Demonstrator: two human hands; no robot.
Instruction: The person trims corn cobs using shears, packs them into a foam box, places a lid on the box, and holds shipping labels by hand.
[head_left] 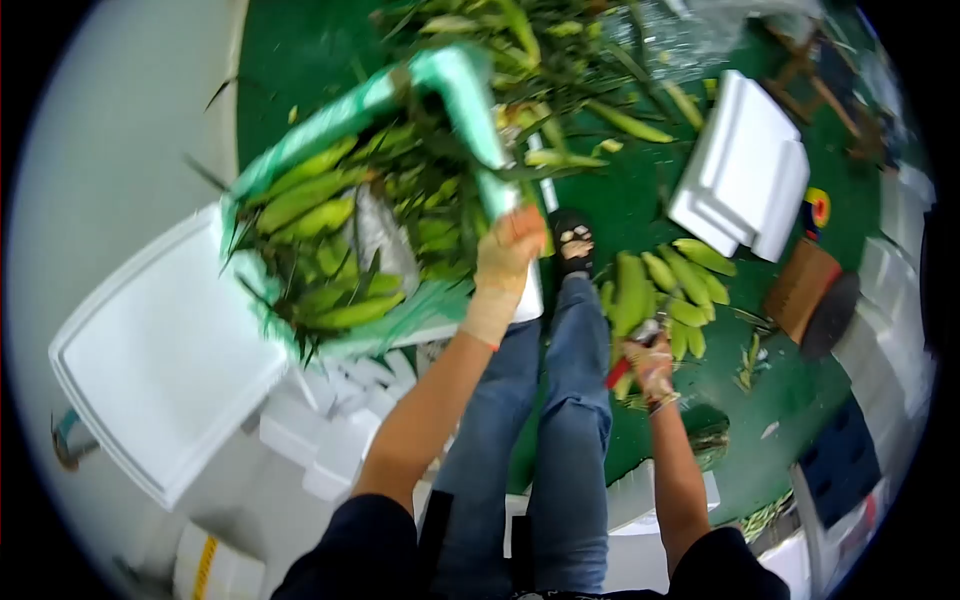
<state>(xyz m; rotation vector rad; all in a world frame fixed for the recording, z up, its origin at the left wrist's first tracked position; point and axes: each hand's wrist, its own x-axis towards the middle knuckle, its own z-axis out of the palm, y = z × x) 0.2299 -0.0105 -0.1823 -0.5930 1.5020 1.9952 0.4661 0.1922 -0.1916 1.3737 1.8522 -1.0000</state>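
My left hand (510, 255), in a pale glove with orange fingertips, is closed at the right rim of a white foam box (530, 295). Motion blur hides what its fingers hold. Green plastic liner (455, 75) hangs over the box's rim. Inside lie several green corn cobs in husk (305, 190), loose leaves and a silvery pack (382, 235). My right hand (652, 368), also gloved, is closed on a red-handled tool (618, 374) with a metal part; its exact kind is unclear. It is beside a pile of husked-in corn cobs (680, 285) on the green floor.
A white foam lid (170, 350) lies left of the box, and more white foam pieces (745, 165) lie at right. Leaves and cobs (560, 60) litter the floor ahead. A brown carton (803, 290) stands at right. My sandalled foot (573, 243) is between box and pile.
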